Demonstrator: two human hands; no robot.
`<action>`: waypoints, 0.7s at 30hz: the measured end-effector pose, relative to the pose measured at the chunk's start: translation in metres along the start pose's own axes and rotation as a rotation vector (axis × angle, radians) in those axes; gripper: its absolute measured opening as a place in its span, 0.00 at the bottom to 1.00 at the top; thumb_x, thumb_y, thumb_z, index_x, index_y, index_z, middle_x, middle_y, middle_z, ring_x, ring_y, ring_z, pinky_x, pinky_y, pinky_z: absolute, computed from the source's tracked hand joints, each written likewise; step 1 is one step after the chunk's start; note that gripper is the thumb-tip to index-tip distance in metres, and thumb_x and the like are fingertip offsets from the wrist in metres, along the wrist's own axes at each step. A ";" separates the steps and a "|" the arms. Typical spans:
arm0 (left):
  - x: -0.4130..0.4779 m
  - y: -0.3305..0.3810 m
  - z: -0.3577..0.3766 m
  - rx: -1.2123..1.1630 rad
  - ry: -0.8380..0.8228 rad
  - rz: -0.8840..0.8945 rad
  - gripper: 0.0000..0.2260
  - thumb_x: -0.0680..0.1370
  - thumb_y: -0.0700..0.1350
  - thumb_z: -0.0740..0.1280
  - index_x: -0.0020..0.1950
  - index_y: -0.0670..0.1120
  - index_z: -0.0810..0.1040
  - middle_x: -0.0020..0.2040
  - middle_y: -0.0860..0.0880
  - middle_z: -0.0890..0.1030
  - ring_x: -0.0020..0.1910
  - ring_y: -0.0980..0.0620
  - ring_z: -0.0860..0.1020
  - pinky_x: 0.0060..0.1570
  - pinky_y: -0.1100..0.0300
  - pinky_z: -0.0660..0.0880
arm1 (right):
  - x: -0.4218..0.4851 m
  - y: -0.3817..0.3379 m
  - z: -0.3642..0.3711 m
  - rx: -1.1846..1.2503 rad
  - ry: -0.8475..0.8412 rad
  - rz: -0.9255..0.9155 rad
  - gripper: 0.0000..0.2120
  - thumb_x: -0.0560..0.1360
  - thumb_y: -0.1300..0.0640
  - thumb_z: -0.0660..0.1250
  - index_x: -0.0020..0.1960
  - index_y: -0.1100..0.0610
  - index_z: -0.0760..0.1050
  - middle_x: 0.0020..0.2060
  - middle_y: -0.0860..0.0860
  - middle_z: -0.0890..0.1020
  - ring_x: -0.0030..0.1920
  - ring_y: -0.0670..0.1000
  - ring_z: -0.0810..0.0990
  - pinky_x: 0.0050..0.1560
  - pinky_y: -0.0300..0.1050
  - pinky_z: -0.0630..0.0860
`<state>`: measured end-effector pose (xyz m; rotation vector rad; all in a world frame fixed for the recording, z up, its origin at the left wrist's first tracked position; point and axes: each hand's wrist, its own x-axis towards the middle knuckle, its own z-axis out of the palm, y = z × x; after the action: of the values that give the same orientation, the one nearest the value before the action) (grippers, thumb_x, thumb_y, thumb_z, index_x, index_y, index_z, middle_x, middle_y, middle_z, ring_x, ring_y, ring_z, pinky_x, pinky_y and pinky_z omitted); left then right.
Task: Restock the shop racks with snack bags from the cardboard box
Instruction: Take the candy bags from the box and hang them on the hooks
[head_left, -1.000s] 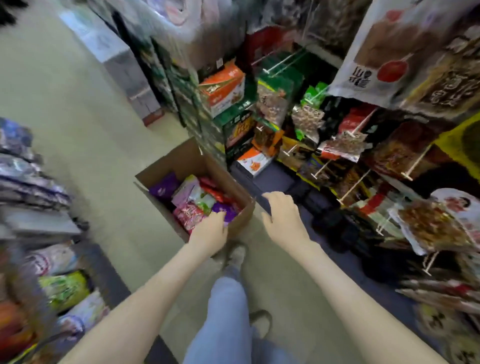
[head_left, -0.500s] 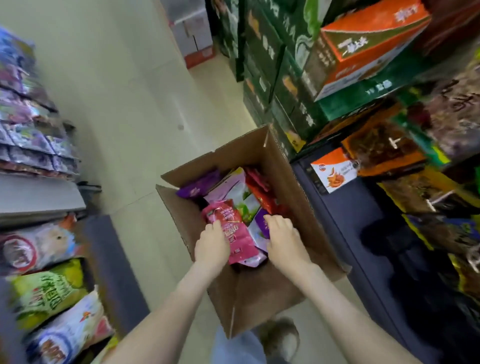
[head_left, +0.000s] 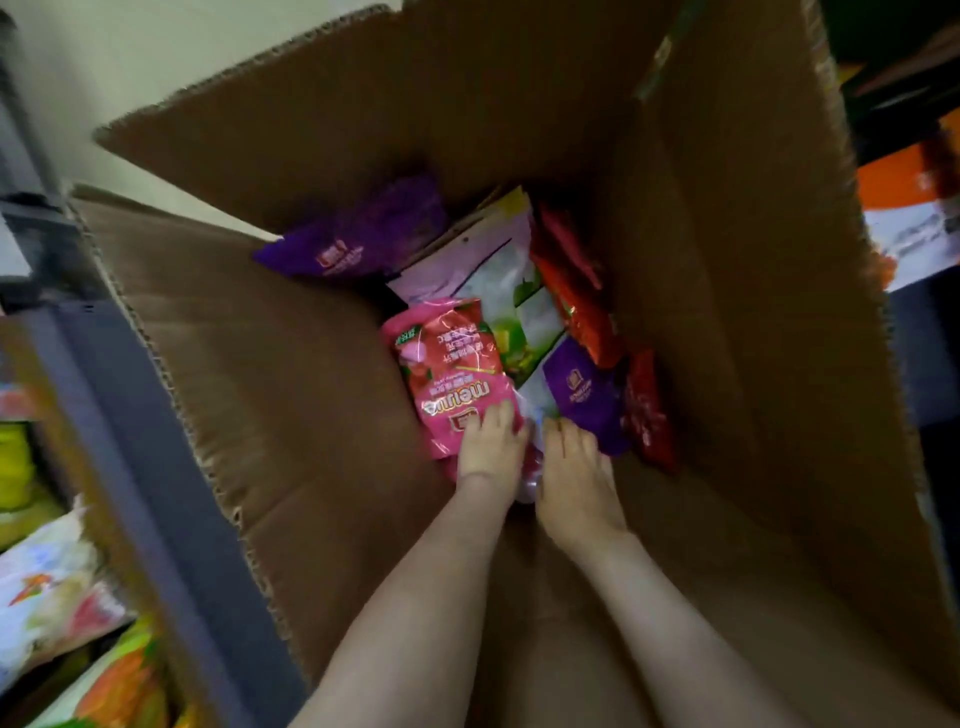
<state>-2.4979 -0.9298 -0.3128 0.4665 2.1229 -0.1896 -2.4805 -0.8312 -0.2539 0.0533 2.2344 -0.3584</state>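
Cardboard walls of the open box (head_left: 270, 415) rise high round both forearms, and at its bottom lie the snack bags: a pink bag (head_left: 452, 374) nearest, a green-and-white bag (head_left: 498, 291) behind it, a far purple bag (head_left: 363, 244), a near purple bag (head_left: 584, 400), and red bags (head_left: 576, 301) along the right wall. The left hand (head_left: 491, 449) lies on the pink bag's near end with bent fingers. The right hand (head_left: 576, 467), just beside it, has its fingertips against the near purple bag, though whether either hand truly grips cannot be told. A grey rack post (head_left: 130, 467) with shelved snack packs (head_left: 47, 587) crowds the box's left side, and an orange-and-white carton (head_left: 909, 218) stands beyond its right wall.
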 end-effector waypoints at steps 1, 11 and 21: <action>0.011 0.001 0.004 0.102 0.003 0.059 0.21 0.82 0.47 0.54 0.76 0.49 0.57 0.74 0.42 0.57 0.71 0.43 0.59 0.68 0.49 0.58 | 0.003 0.003 0.005 -0.010 -0.001 -0.004 0.32 0.77 0.55 0.61 0.76 0.57 0.52 0.73 0.52 0.60 0.72 0.53 0.58 0.70 0.46 0.57; 0.021 -0.009 -0.029 0.513 0.017 0.320 0.17 0.81 0.40 0.53 0.69 0.41 0.69 0.66 0.44 0.74 0.69 0.43 0.67 0.73 0.50 0.49 | -0.012 0.033 -0.013 0.062 0.054 0.108 0.31 0.77 0.59 0.60 0.76 0.56 0.51 0.72 0.52 0.59 0.71 0.53 0.58 0.67 0.45 0.59; -0.136 -0.054 -0.162 -0.393 0.281 0.180 0.06 0.76 0.41 0.65 0.50 0.40 0.77 0.47 0.40 0.81 0.51 0.40 0.77 0.48 0.52 0.66 | -0.121 -0.004 -0.141 0.348 -0.005 0.060 0.33 0.77 0.58 0.63 0.76 0.58 0.50 0.72 0.56 0.62 0.71 0.56 0.60 0.70 0.47 0.58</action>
<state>-2.5750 -0.9639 -0.1118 0.4645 2.3007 0.4120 -2.5099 -0.7864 -0.0762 0.3029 2.1365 -0.7094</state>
